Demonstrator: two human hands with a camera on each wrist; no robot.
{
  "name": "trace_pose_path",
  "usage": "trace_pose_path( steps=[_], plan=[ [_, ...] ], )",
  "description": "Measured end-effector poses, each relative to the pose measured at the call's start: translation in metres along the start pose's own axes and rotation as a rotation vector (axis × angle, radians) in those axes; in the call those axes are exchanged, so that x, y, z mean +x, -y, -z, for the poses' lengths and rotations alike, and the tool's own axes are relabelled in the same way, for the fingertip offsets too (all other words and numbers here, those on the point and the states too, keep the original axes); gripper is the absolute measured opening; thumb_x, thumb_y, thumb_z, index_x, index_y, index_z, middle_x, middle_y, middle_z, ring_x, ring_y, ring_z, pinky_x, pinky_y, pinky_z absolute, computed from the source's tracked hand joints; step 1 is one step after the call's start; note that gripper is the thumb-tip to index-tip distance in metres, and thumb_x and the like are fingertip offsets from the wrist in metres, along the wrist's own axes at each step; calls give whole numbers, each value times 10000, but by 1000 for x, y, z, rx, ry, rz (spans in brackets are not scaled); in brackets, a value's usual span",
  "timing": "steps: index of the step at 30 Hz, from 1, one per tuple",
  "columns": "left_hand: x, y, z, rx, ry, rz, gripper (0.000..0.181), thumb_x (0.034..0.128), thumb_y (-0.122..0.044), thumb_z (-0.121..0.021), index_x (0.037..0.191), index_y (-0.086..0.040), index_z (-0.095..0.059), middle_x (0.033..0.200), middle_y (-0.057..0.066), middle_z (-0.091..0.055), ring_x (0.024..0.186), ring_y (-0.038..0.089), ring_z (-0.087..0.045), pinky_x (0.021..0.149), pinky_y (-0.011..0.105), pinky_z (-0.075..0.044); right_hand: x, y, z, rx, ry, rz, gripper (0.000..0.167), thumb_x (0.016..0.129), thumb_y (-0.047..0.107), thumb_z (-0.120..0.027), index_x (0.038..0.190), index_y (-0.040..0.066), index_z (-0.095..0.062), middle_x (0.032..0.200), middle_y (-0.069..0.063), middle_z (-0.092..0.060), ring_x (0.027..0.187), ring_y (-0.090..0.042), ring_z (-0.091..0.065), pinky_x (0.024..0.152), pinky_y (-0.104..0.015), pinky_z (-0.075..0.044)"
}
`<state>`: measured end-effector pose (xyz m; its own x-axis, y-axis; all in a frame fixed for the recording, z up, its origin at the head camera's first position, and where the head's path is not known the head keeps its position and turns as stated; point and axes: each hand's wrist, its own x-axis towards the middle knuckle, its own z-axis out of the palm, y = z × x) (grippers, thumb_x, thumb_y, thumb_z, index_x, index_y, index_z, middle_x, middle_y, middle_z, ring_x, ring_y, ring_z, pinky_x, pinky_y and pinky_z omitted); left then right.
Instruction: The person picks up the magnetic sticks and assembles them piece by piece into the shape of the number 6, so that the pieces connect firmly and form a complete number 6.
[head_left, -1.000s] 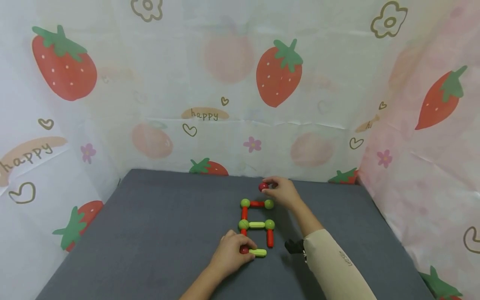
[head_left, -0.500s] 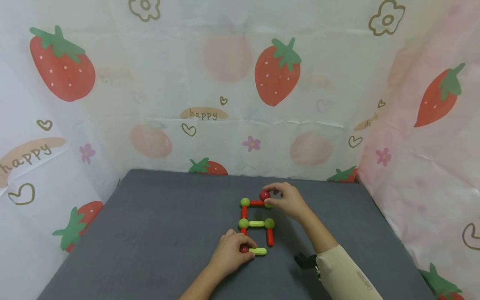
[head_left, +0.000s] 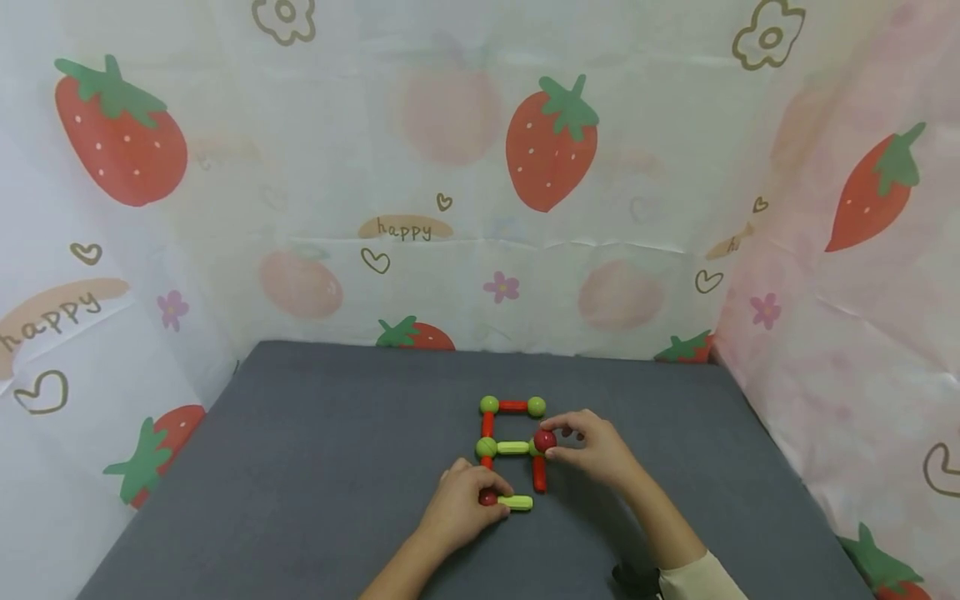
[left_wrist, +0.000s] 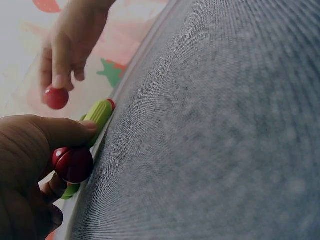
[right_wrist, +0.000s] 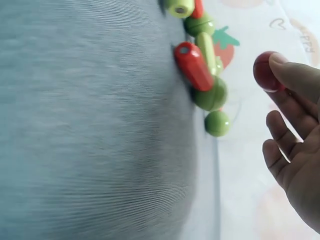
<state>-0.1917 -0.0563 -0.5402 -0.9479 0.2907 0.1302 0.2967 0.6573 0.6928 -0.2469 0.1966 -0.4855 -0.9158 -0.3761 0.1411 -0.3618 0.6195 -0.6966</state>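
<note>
A figure of joined balls and rods lies on the grey cloth: green balls (head_left: 489, 405), red rods (head_left: 513, 407) and a yellow-green rod (head_left: 513, 448). At its near corner my left hand (head_left: 459, 510) grips a red ball (left_wrist: 75, 164) between thumb and finger, with another yellow-green rod (head_left: 517, 502) pointing right from it. My right hand (head_left: 596, 448) pinches a second red ball (head_left: 545, 441) between thumb and fingertips. In the right wrist view that ball is held apart from the figure, above the cloth. In the head view it partly covers the right middle green ball (right_wrist: 210, 94).
The grey cloth-covered table (head_left: 337, 500) spreads around the figure. A strawberry-printed curtain (head_left: 450, 167) hangs behind it and along both sides. A black object (head_left: 636, 581) is by the right sleeve (head_left: 701, 579).
My right hand has come toward me with its red ball, from beyond the figure's far side to over the middle right green ball. My left hand has stayed in place.
</note>
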Motion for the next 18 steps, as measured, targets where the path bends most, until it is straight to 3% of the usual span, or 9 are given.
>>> trace_pose_path(
  steps=[10,18],
  plan=[
    [-1,0,1,-4,-10,6,180,783,-278,-888,931,-334,-803,857,-222,-668,825,71,-444,740,294,-359,-18,-14,-14,35,55,-1,338,843,297,-854,1160,317,-740,1103,68,-653,998,-187,-575,856,-361,-482],
    [-2,1,-1,-17,-28,-24,190,778,-268,-887,939,-327,-806,861,-226,-679,820,58,-447,758,292,-361,-26,-19,-17,99,105,4,332,841,310,-857,1153,301,-744,1100,35,-656,977,-229,-582,825,-353,-485]
  ],
)
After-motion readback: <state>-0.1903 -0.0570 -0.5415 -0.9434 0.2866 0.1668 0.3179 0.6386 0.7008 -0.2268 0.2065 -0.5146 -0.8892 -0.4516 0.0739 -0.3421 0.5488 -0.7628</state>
